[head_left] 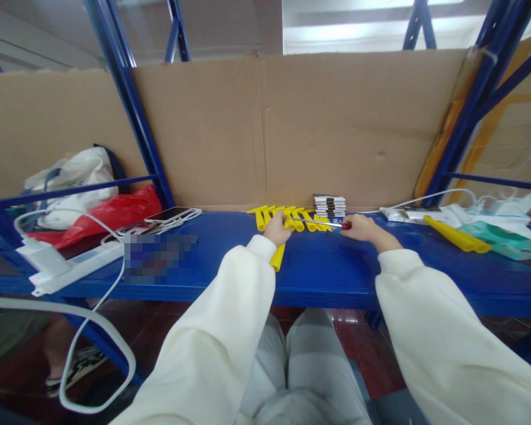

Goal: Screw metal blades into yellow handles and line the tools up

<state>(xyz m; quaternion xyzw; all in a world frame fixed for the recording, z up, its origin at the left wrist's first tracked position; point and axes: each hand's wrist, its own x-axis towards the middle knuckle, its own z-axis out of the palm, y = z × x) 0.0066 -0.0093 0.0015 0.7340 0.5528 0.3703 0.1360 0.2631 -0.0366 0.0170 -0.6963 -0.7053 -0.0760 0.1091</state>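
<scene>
My left hand [276,229] is closed around a yellow tube-like piece [277,260], whose lower end sticks out below the fingers. In my right hand [359,228] is a screwdriver [317,222] with a red handle and a long thin metal shaft. The shaft points left towards my left hand; its tip is too small to make out. Several similar yellow pieces [260,221] lie in a row just behind my hands, partly hidden by the left one. Behind the screwdriver stands a stack of small white-and-black packets [330,206].
A blue shelf top [323,268] carries everything, with a cardboard panel [327,136] behind. On the left are a power strip [82,268], cables, a phone [172,215] and a red bag [115,215]. Rolled yellow material [455,235] and a green packet [504,239] lie right.
</scene>
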